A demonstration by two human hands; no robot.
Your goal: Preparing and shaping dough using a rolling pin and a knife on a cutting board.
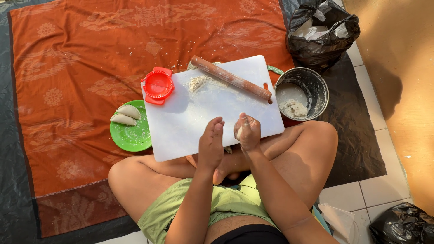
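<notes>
A person sits cross-legged on the floor, a white cutting board (199,117) resting across the knees over an orange patterned cloth (90,58). The right hand (248,132) curls in a loose grip around a small lump of dough (238,131) just above the board's near edge, while the left hand (211,143) stands open beside it, palm turned inward, grasping nothing.

The step in hand looks like shaping a dough portion between the palms. Flattening it would call for the wooden rolling pin (231,78) lying along the board's far edge beside a dusting of flour (197,82).

A red dumpling press (158,85) sits at the far left corner. Two folded dumplings (125,114) lie on a green plate (135,135) left of the board; a metal bowl (316,88) holding more dough sits to the right.
</notes>
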